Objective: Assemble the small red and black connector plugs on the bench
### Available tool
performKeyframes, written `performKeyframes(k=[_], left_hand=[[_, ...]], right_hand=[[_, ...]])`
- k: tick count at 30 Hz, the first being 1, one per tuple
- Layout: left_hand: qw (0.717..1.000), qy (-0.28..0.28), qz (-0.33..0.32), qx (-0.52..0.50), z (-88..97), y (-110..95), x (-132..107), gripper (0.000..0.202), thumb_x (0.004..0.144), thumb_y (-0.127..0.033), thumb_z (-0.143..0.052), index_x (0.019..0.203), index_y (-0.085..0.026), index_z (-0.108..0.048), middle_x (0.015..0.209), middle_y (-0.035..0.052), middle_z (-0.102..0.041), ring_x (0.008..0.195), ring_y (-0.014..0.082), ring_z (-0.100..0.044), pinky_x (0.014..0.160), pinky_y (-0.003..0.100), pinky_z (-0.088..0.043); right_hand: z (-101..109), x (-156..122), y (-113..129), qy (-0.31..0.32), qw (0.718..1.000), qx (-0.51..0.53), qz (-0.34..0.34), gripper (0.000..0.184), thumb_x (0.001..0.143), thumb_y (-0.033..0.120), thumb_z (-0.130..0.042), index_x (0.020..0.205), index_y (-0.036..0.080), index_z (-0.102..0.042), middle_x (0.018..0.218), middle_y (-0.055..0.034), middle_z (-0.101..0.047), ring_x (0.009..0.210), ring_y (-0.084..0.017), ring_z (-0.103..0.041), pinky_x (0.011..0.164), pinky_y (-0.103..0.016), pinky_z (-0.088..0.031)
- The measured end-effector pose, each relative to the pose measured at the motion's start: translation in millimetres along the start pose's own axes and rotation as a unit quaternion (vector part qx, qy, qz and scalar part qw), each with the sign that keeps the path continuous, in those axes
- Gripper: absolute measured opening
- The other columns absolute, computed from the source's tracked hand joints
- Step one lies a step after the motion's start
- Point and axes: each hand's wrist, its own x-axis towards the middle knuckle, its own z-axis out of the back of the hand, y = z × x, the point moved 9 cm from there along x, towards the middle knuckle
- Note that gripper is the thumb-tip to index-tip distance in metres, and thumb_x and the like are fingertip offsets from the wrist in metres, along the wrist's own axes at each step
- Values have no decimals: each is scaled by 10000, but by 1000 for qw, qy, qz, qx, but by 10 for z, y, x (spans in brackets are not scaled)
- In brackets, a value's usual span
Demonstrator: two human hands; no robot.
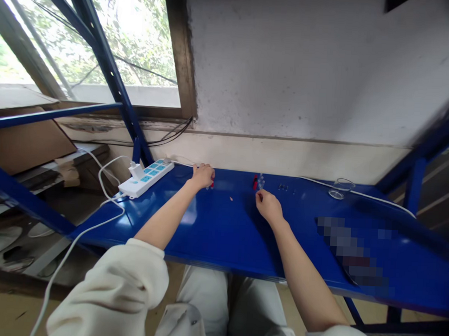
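On the blue table (pixel 221 228), my left hand (pixel 202 177) is at the back edge, left of the middle. Its fingers curl down around or beside a small red piece (pixel 212 183) and some clear bits; the exact contact is hidden. My right hand (pixel 268 205) is closed in a pinch just in front of a group of small clear pieces (pixel 261 181). Whatever lies between its fingertips is too small to make out. A red piece (pixel 255 182) stands beside the clear ones. Between my hands lies a tiny tan scrap (pixel 231 199).
A white power strip (pixel 146 178) with a plug and cable is at the left. Tiny pieces (pixel 282 187) lie right of my right hand. Further right are a clear round container (pixel 336 194), a white cable (pixel 381 202) and a blurred dark flat object (pixel 344 249). Blue frame posts flank the table.
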Motion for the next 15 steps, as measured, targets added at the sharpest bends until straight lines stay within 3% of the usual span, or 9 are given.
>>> performKeyframes(k=[4, 7, 11, 15], left_hand=[[1000, -7, 1, 1, 42, -18, 0, 182, 691, -193, -601, 872, -186, -621, 1021, 96, -568, 1039, 287, -433, 894, 516, -251], [998, -55, -21, -12, 167, -167, -46, 216, 740, -214, -558, 952, -190, -594, 1059, 98, -563, 1047, 275, -436, 897, 494, -255], [986, -103, -114, -57, 201, -643, -164, 287, 828, -243, -434, 1098, -214, -524, 1132, 80, -539, 1066, 235, -440, 907, 426, -272], [978, -74, -175, -91, -106, -1125, -226, 472, 838, -212, -376, 1306, -251, -332, 1287, 79, -437, 1135, 241, -398, 900, 404, -306]], right_hand=[[-9, 0, -35, 16, 999, -23, -19, 196, 838, 228, -388, 888, 184, -572, 857, -64, -621, 719, -151, -566, 560, -231, -325], [4, -5, -41, 18, 999, -41, -27, 212, 840, 226, -380, 902, 178, -577, 879, -77, -610, 776, -166, -560, 598, -242, -345], [39, -18, -86, -2, 995, -83, -51, 246, 834, 242, -393, 964, 162, -585, 982, -116, -582, 931, -223, -519, 705, -301, -372], [-21, -20, -149, 4, 994, -83, -66, 334, 836, 274, -394, 1111, 163, -548, 1143, -146, -529, 1054, -275, -455, 800, -393, -364]])
